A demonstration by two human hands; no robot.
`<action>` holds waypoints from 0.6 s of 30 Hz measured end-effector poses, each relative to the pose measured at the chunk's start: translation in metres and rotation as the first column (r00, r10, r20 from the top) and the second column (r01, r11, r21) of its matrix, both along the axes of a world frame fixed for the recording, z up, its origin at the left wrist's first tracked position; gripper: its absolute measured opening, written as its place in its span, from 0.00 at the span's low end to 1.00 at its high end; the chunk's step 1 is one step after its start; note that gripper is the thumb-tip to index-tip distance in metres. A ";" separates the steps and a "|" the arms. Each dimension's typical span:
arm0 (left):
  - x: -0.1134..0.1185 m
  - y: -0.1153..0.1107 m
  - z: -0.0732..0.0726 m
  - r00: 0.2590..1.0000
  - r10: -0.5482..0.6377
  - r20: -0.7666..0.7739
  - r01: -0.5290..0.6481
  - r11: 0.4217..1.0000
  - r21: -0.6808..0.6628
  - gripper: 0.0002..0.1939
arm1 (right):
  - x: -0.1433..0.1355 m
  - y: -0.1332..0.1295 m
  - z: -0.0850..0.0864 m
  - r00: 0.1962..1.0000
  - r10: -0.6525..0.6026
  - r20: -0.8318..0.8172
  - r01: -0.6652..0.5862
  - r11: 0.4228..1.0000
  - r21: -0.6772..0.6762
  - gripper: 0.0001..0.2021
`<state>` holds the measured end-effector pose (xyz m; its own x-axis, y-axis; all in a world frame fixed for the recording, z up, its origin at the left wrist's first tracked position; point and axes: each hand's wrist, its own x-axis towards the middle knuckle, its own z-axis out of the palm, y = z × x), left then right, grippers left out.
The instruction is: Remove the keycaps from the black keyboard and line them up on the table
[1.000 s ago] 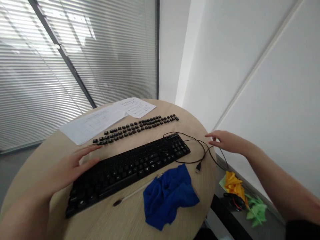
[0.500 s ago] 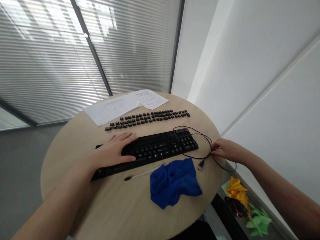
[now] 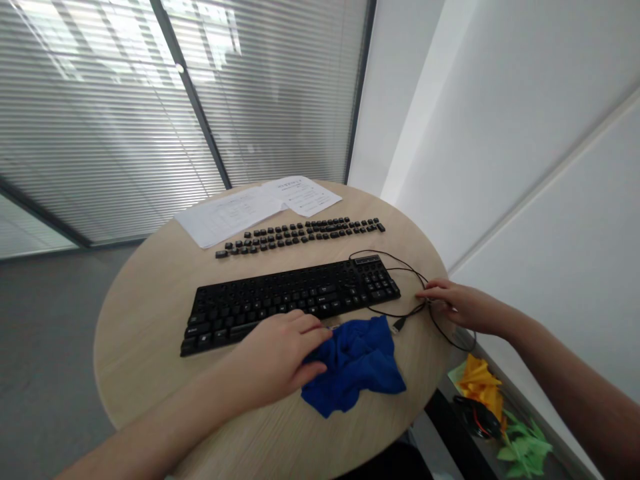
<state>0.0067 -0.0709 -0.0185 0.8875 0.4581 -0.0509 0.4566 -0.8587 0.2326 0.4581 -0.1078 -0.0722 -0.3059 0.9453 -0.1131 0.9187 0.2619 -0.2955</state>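
A black keyboard [image 3: 295, 283] lies on the round wooden table [image 3: 240, 430], with bare key sockets in its upper rows. My left hand [image 3: 285, 347] is open in front of it, fingertips at the left edge of a crumpled blue cloth [image 3: 357, 367]. The thin stick with a dark tip beside the cloth is mostly hidden by this hand. At the table's right side, my right hand [image 3: 453, 303] has its fingers apart over the black cable [image 3: 415, 311]. The cable's USB plug [image 3: 399, 325] rests near the cloth.
Several loose black keycaps [image 3: 295, 233] form rows behind the keyboard. Printed paper sheets [image 3: 240, 210] lie farther back. Below the table's right edge are a yellow cloth [image 3: 481, 383], a green cloth [image 3: 525, 447] and a dark object [image 3: 477, 417]. A white wall [image 3: 525, 167] stands at right.
My left hand has left the keyboard's left part and moved right and toward me to the cloth, covering most of the stick. My right hand's fingers have loosened from the cable.
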 end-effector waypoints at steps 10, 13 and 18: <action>-0.053 0.047 0.007 0.925 0.379 -0.001 -0.373 0.911 0.176 0.41 | -0.008 0.005 0.008 0.968 0.130 0.214 -0.141 0.989 0.038 0.12; -0.093 0.065 0.003 0.872 0.476 -0.114 -0.464 0.878 0.119 0.51 | -0.008 0.006 0.001 0.962 0.148 0.230 -0.171 0.982 0.084 0.12; -0.107 0.063 -0.014 0.895 0.415 -0.166 -0.411 0.910 0.059 0.57 | 0.002 0.007 -0.015 0.991 0.102 0.086 -0.118 0.971 0.208 0.13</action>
